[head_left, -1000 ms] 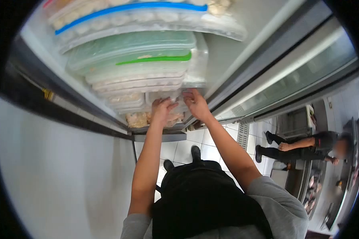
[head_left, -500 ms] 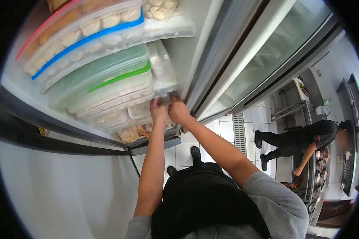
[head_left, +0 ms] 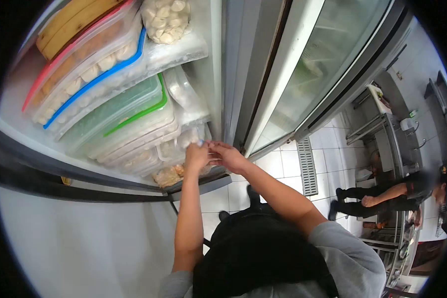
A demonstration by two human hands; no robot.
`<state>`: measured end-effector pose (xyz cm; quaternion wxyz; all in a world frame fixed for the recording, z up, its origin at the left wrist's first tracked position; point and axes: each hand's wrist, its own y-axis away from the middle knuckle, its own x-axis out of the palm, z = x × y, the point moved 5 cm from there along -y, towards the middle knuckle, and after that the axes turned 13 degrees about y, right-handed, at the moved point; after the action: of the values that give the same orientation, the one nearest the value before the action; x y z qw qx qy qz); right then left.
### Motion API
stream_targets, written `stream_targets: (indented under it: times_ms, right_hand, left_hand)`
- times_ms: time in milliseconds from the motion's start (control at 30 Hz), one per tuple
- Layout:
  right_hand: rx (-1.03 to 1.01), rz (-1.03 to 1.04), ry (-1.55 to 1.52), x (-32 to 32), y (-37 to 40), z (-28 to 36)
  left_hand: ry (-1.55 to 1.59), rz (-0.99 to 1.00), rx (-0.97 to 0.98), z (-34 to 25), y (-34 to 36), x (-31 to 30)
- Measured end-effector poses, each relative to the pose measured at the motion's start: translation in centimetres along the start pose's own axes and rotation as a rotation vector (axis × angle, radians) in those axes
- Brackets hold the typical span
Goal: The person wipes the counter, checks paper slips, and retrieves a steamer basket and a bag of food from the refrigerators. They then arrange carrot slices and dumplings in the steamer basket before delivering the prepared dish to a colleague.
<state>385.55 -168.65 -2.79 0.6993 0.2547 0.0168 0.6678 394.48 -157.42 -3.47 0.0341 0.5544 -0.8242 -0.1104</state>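
Observation:
My left hand (head_left: 196, 158) is at the front of the fridge shelf, its fingers closed on the edge of a clear plastic bag (head_left: 189, 136). What the bag contains is hard to make out. Beside it, my right hand (head_left: 228, 156) has its fingers stretched toward the left one, slightly apart, with nothing plainly gripped. Just behind the hands are clear lidded containers (head_left: 141, 160) and a white plastic-wrapped pack (head_left: 185, 97). A bag of orange-brown food (head_left: 169, 176) lies left of my left wrist.
Stacked tubs with a green lid (head_left: 139, 113), a blue lid (head_left: 97, 78) and a red lid (head_left: 74, 52) fill the shelf, near a bag of pale round pieces (head_left: 166, 20). A glass door (head_left: 315, 64) stands right. A co-worker (head_left: 382, 196) stands by a counter; a floor drain (head_left: 307, 166) lies between.
My right hand's fingers have straightened from a curled grip, and both hands sit slightly lower in view. The view has shifted. The co-worker's arm has moved away from the counter.

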Motion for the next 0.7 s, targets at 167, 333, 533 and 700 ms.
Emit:
stream_targets:
  times_ms: [167,333,533,700]
  right_hand:
    - [0.064,-0.047,-0.004,1.4,0.1,-0.3]
    - [0.100,0.119,-0.255,-0.5,-2.5,-1.3]
    - [0.082,0.087,-0.149,-0.8,-0.4,-1.9]
    - [0.095,0.107,-0.215,-1.5,1.1,-2.5]
  left_hand:
    - [-0.459,-0.009,0.076,-1.7,9.9,2.8]
    - [0.331,0.018,0.227,1.9,10.8,-1.2]
    - [1.014,-0.084,-0.129,3.0,8.4,-5.5]
    - [0.967,-0.031,-0.123,2.4,8.3,-7.0]
